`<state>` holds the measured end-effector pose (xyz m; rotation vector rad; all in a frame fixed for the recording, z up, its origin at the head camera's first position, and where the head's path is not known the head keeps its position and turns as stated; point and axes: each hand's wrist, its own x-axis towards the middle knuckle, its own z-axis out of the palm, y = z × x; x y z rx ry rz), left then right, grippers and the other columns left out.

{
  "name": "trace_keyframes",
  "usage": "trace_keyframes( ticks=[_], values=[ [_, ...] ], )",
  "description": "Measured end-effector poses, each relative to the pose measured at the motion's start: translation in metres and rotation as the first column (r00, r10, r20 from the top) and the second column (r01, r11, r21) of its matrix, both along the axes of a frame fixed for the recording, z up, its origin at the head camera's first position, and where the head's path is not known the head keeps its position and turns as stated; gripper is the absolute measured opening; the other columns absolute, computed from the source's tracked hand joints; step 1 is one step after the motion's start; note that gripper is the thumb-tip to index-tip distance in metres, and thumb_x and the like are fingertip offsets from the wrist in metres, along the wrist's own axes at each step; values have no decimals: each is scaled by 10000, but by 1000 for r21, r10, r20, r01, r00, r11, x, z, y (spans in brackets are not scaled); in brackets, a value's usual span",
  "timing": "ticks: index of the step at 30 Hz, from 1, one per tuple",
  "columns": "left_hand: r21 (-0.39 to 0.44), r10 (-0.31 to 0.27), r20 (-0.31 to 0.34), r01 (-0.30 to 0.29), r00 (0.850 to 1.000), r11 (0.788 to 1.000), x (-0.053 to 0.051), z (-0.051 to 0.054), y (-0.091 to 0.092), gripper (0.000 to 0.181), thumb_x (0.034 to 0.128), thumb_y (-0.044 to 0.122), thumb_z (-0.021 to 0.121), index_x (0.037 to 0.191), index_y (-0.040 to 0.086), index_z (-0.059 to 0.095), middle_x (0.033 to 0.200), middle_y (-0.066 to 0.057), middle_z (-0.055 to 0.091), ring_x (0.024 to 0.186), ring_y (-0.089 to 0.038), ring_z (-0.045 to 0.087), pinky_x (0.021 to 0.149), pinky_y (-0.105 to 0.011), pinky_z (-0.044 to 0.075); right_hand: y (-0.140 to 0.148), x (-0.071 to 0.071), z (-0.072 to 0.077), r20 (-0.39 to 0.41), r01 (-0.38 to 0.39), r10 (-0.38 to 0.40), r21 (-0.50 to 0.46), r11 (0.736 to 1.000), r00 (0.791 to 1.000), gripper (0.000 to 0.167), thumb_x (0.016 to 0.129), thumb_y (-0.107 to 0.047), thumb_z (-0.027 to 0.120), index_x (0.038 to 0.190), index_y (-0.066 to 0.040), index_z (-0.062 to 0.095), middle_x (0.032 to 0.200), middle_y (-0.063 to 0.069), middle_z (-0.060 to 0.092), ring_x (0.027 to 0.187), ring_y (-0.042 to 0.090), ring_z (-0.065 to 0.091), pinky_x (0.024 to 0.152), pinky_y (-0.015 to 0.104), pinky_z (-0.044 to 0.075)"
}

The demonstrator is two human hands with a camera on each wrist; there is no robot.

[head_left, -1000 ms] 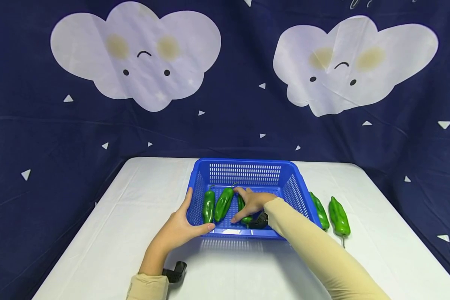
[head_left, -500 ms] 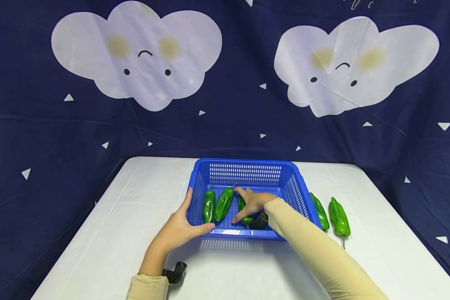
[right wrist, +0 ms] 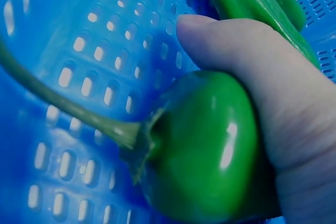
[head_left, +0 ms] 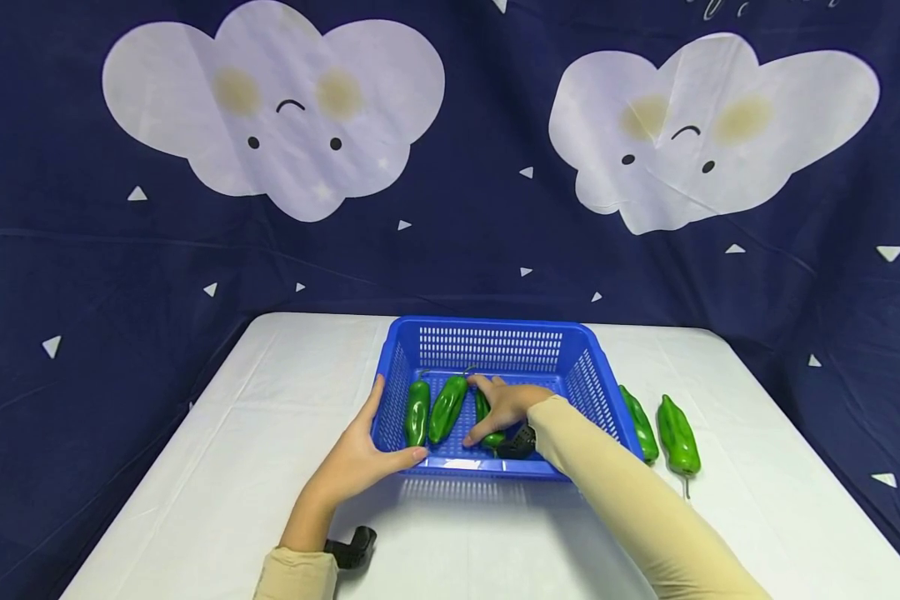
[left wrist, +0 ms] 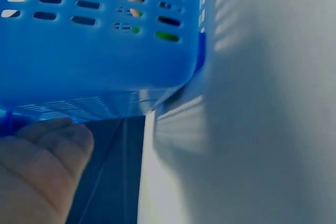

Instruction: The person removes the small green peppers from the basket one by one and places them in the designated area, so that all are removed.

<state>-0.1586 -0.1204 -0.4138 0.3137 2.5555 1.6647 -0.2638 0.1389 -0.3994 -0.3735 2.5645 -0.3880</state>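
A blue plastic basket stands on the white table. My left hand rests against its near left corner, thumb along the front rim and fingers extended at the left side. Inside the basket, my right hand grips a green pepper; in the right wrist view the thumb lies along it, and the other fingers are hidden. Left of that hand lie two more green peppers, one by the left wall and one leaning beside it. The basket's outer wall fills much of the left wrist view.
Outside the basket on the right, two green peppers lie on the table, one close to the wall and one farther right. The table has a white cover. Behind it hangs a dark blue cloth with cloud prints.
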Motion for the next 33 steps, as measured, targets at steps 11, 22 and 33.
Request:
trace_keyframes(
  ticks=[11,22,33],
  values=[
    [241,60,-87,-37,994,970,0,-15,6,1035,831,223,801,1605,151,118,1637,-172,223,1482,-386,288,1192,-564,242,0,-1,0,6,4,-4,8,1000,1000,1118,646,-682,797,1543,-380,201,1644,188,192,1451,437,315,1091,665,333],
    [297,75,-135,-32,988,954,2,-21,6,1061,823,149,790,1603,101,72,1646,-186,186,1490,-390,265,1197,-531,221,1,-1,0,-2,-2,2,11,1000,1000,1110,651,-689,788,1542,-381,202,1647,192,183,1461,430,302,1101,659,325],
    [185,75,-92,-57,993,981,4,-22,1,1142,791,271,833,1611,200,42,1666,-138,138,1518,-369,196,1204,-588,172,-1,3,2,-4,1,-1,14,1000,1000,1093,669,-681,784,1543,-377,201,1651,193,166,1477,440,266,1107,675,306]
  ],
)
